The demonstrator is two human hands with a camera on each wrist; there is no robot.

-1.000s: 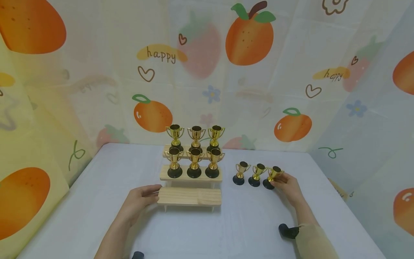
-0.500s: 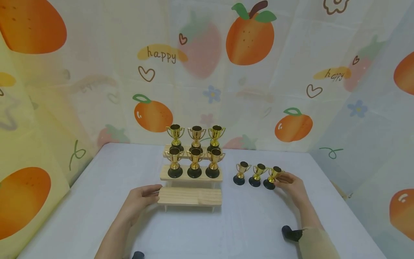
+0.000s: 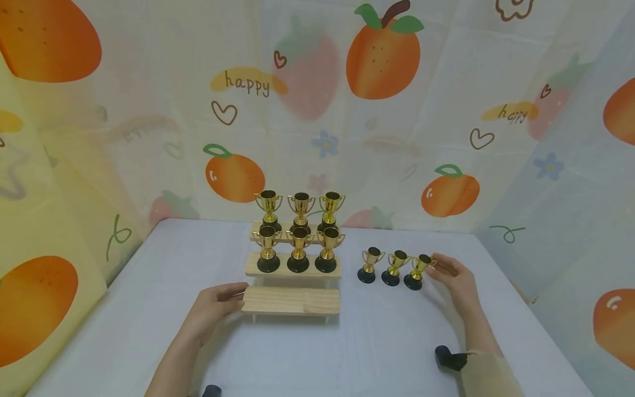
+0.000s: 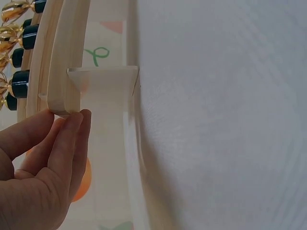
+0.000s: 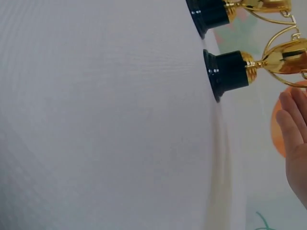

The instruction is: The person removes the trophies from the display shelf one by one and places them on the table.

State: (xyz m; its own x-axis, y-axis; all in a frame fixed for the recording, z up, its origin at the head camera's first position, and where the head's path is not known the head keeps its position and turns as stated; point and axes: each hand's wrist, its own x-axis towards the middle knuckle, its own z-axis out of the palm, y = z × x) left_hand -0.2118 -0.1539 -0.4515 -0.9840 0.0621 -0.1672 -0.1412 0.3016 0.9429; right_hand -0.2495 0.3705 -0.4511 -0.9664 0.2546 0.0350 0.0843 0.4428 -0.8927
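maybe right hand (image 3: 457, 282) touches trophy (image 3: 419, 269); left (image 3: 214, 309) pinches shelf (image 3: 291, 301).

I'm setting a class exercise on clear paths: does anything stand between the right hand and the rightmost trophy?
Nothing visible does. The right hand is close beside the rightmost trophy; the neighbouring trophy stands on the side away from the hand.

Fruit-printed backdrop (image 3: 307, 138) behind white-covered table (image 3: 387, 336)
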